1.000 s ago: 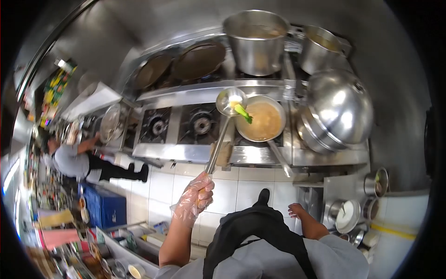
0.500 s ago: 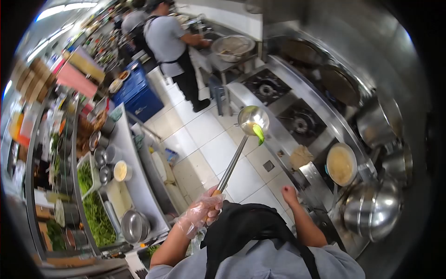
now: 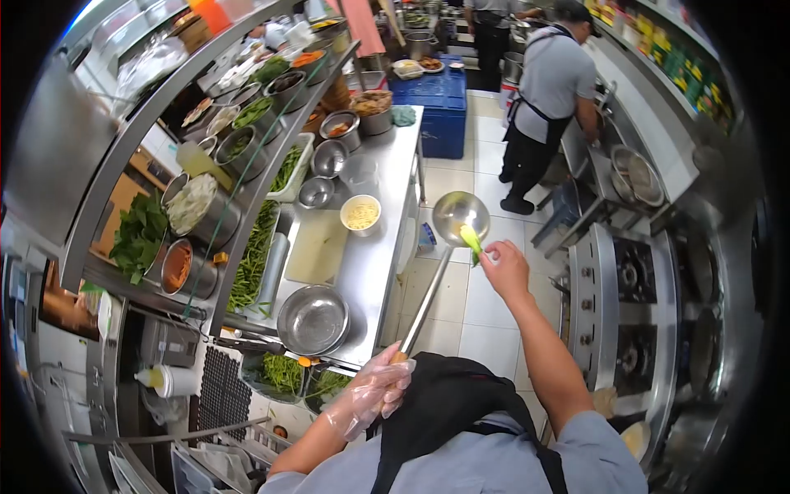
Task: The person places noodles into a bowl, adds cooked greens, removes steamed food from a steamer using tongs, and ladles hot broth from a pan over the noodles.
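My left hand [image 3: 374, 391], in a clear plastic glove, is wrapped round the wooden grip of a long-handled metal ladle [image 3: 429, 300]. The ladle's bowl points away from me over the tiled floor. A piece of bok choy [image 3: 471, 237], pale stem and green leaf, hangs over the near rim of the bowl. My bare right hand [image 3: 506, 269] is at the right of the bowl, thumb and fingers pinched at the leaf's edge. Its fingertips partly cover the contact.
Left is a steel counter [image 3: 383, 272] with a cutting board [image 3: 317, 247], a tub of pale strips [image 3: 361, 215] and a metal bowl [image 3: 313, 319]. A shelf of ingredient pots stands above it. Stove burners [image 3: 634, 272] line the right. A co-worker [image 3: 547, 90] stands ahead at a sink.
My view has swung left toward the counter. My right hand has come up from beside the stove to the bok choy at the ladle. My left hand still grips the ladle.
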A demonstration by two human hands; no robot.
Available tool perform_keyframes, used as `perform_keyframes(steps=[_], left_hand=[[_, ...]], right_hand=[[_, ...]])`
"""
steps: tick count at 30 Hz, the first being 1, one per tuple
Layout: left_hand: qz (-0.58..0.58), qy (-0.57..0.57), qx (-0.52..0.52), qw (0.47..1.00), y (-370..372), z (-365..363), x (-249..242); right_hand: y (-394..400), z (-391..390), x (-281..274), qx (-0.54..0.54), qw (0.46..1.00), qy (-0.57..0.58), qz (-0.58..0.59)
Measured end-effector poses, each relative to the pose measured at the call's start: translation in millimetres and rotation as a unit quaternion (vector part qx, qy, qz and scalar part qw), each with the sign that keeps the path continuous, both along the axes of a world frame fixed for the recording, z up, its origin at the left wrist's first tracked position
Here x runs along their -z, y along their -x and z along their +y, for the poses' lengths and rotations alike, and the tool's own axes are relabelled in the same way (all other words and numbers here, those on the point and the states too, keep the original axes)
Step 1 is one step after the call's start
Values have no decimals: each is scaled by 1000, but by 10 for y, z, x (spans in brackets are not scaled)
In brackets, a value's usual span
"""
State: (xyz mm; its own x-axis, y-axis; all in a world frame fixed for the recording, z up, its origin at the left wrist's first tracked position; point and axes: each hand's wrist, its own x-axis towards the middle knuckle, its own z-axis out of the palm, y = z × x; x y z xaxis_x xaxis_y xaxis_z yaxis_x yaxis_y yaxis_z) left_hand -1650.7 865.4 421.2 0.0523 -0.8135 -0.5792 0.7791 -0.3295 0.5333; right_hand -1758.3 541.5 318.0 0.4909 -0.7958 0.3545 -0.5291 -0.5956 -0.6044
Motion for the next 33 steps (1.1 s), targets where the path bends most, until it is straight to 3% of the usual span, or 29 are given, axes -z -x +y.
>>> perform_keyframes(steps=[10,16,20,23,29,33], left_hand=[[-6,-1,-224,975,-373,76,108],[28,8,-323,946,-574,-149,177],[31,1,-381,924,-712,-441,94],[33,-8,-404,914,-816,-595,168],[33,-56,-482,874,-1006,-901,115],[25,-61,-526,848,-1037,-911,191]], right_hand=[[-2179,-166,-81,-177,978,30,107],[-3118,-148,56,-303,930,57,198],[-3643,-238,265,-373,906,80,181],[-3949,-322,402,-394,893,91,200],[-4156,-696,341,-443,883,-8,155],[-4304,-893,602,-419,878,-73,221]])
